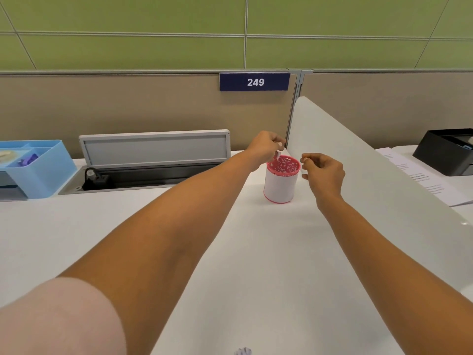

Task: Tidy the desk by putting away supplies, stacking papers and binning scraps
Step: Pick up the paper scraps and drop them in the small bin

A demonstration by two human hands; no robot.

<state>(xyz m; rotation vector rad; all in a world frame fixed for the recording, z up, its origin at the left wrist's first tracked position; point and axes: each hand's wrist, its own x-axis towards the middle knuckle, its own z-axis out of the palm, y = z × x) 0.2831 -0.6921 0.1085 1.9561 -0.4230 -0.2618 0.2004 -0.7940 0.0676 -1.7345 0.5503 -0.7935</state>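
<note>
A pink-rimmed white cup (280,184) with a cut-out rose pattern stands on the white desk (76,239) near the frosted side divider. My left hand (265,147) hovers over the cup's far rim, fingers pinched on a small white scrap (277,155) that hangs into the cup's mouth. My right hand (323,172) is just right of the cup, thumb and forefinger pinched together on what looks like a tiny white bit; too small to be sure.
A blue desk organizer (41,165) stands at the far left. An open grey cable tray (143,162) with a black plug lies behind. The frosted divider (371,162) runs along the right; papers (419,175) and a black tray (445,149) lie beyond it. A small crumpled scrap (243,351) lies at the near edge.
</note>
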